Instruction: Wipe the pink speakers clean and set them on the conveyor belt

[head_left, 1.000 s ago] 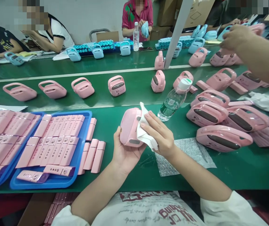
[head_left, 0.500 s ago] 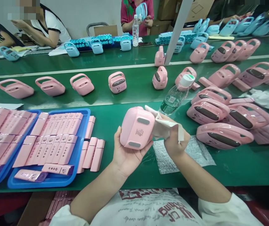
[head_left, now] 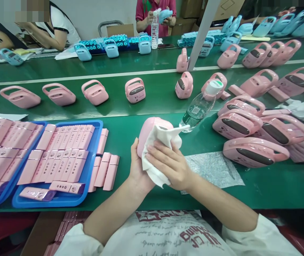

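Green table (head_left: 271,190); mid-frame, the left hand (head_left: 138,175) clasps a rounded, pink case (head_left: 145,133), the right hand (head_left: 173,166) holding cloth (head_left: 159,134) against it.

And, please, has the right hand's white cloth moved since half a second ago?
Yes, the white cloth moved left relative to the nearer clear plastic bottle, across the held rounded pink device.

Rounded pink device (head_left: 145,136), tilted in the left hand (head_left: 140,176), near face largely beneath a creased white cloth (head_left: 163,135)
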The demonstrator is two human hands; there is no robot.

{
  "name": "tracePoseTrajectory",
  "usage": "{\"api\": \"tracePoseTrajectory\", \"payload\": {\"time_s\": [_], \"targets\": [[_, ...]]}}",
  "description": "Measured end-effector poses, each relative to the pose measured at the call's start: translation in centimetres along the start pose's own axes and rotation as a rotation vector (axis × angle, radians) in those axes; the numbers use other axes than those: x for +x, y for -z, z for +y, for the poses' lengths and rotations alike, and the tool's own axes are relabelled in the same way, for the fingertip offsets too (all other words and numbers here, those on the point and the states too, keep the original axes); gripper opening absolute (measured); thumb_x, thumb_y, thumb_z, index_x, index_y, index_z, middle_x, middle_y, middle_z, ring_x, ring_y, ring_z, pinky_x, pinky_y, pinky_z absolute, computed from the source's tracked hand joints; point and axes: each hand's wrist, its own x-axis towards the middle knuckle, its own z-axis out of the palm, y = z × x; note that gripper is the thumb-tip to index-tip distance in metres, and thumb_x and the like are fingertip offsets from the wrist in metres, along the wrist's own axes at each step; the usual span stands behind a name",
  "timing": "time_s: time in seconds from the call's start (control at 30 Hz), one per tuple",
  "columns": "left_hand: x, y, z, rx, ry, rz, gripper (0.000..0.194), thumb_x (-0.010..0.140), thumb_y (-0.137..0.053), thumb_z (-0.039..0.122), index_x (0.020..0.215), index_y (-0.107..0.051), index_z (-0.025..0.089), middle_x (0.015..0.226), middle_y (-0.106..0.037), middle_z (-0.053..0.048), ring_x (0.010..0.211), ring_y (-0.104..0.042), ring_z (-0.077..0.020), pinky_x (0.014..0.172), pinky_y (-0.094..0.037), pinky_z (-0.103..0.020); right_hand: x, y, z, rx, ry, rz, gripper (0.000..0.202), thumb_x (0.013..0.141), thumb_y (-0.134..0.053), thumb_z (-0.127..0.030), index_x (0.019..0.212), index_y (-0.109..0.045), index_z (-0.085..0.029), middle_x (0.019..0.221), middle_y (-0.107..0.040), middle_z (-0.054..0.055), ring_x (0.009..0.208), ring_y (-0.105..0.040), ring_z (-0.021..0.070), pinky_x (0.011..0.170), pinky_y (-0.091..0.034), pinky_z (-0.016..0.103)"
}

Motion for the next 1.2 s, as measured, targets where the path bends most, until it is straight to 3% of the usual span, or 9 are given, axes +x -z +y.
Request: {"api": "tracePoseTrajectory", "payload": {"time_s": [0.1,0.23,0.3,0.4,0.53,0.63,0.77,1.03,1.2], "targets": [[0.2,0.2,0.2,-0.103,-0.038,0.028,0.064,0.09,-0.04,0.064,0.115,-0.064,0.01,0.089,-0.073,-0.009,0.077,-0.07,-0.0164,0.074,-0.057,-0.025,-1.3,0.2,0.6,0.161,-0.135,0.09,0.037,0.098,-0.048,-0.031,0.132,-0.062,-0.026,0.127,-0.068,0.006,0.128,-0.059,0.0234,0.109,-0.05,0.045],[0.0,0.3,0.4,-0.09,-0.053,0.06,0.062,0.089,-0.041,0.066,0.115,-0.063,0.015,0.096,-0.073,-0.011,0.083,-0.071,-0.0216,0.075,-0.058,-0.032,-1.9,-0.1,1.2,0.422,-0.869,0.517,0.043,0.1,-0.04,-0.048,0.121,-0.068,-0.023,0.121,-0.071,0.008,0.116,-0.067,0.0261,0.097,-0.056,0.045],[0.1,0.5,0.5,-0.079,-0.029,0.044,0.064,0.089,-0.04,0.068,0.114,-0.064,0.014,0.097,-0.072,-0.012,0.085,-0.072,-0.0217,0.076,-0.057,-0.031,-1.2,-0.4,1.3,0.602,-1.089,0.626,0.048,0.099,-0.037,-0.052,0.123,-0.064,-0.02,0.12,-0.071,0.01,0.11,-0.069,0.0249,0.088,-0.06,0.04],[0.8,1.5,0.5,0.04,-0.046,0.028,0.057,0.082,-0.058,0.064,0.112,-0.065,0.016,0.1,-0.072,-0.01,0.086,-0.071,-0.0222,0.073,-0.058,-0.03,0.2,-0.3,1.4,0.909,-1.296,0.609,0.055,0.09,-0.049,-0.064,0.115,-0.065,-0.017,0.113,-0.073,0.011,0.098,-0.072,0.0245,0.071,-0.061,0.033],[2.1,3.4,0.7,0.482,-0.334,-0.066,0.058,0.061,-0.084,0.041,0.111,-0.067,0.018,0.105,-0.073,-0.009,0.092,-0.069,-0.0253,0.072,-0.057,-0.031,1.5,0.4,2.3,1.018,-1.386,0.44,0.06,0.076,-0.061,-0.073,0.098,-0.069,-0.017,0.091,-0.075,0.008,0.084,-0.071,0.023,0.062,-0.058,0.03],[2.0,4.3,1.2,0.863,-0.546,-0.135,0.067,0.053,-0.089,0.03,0.115,-0.068,0.017,0.109,-0.072,-0.01,0.101,-0.067,-0.0295,0.082,-0.055,-0.033,1.8,0.8,3.3,0.998,-1.359,0.284,0.057,0.073,-0.063,-0.074,0.086,-0.069,-0.018,0.083,-0.073,0.005,0.08,-0.069,0.0219,0.069,-0.057,0.032],[1.0,4.7,2.4,1.292,-0.674,-0.01,0.076,0.049,-0.092,0.029,0.119,-0.065,0.02,0.108,-0.071,-0.007,0.097,-0.067,-0.0278,0.082,-0.053,-0.033,2.1,1.3,3.9,0.76,-1.112,0.152,0.052,0.081,-0.057,-0.072,0.072,-0.064,-0.021,0.067,-0.065,0.0,0.065,-0.061,0.0165,0.059,-0.049,0.028],[1.1,6.2,3.2,1.744,-0.717,-0.112,0.08,0.055,-0.09,0.03,0.127,-0.055,0.02,0.127,-0.065,-0.009,0.115,-0.063,-0.0279,0.101,-0.049,-0.039,1.8,1.4,3.0,0.055,-0.151,-0.072,0.024,0.097,-0.046,-0.026,0.087,-0.066,-0.017,0.072,-0.069,0.005,0.06,-0.056,0.0146,0.058,-0.04,0.028],[0.4,8.5,2.7,1.919,-0.737,-0.078,0.086,0.071,-0.084,0.032,0.143,-0.039,0.019,0.147,-0.05,-0.015,0.137,-0.047,-0.0285,0.114,-0.04,-0.044,1.6,0.3,3.3,-0.078,-0.25,-0.179,0.036,0.098,-0.046,-0.033,0.069,-0.062,-0.019,0.055,-0.061,0.001,0.051,-0.053,0.0125,0.052,-0.036,0.026]]}}
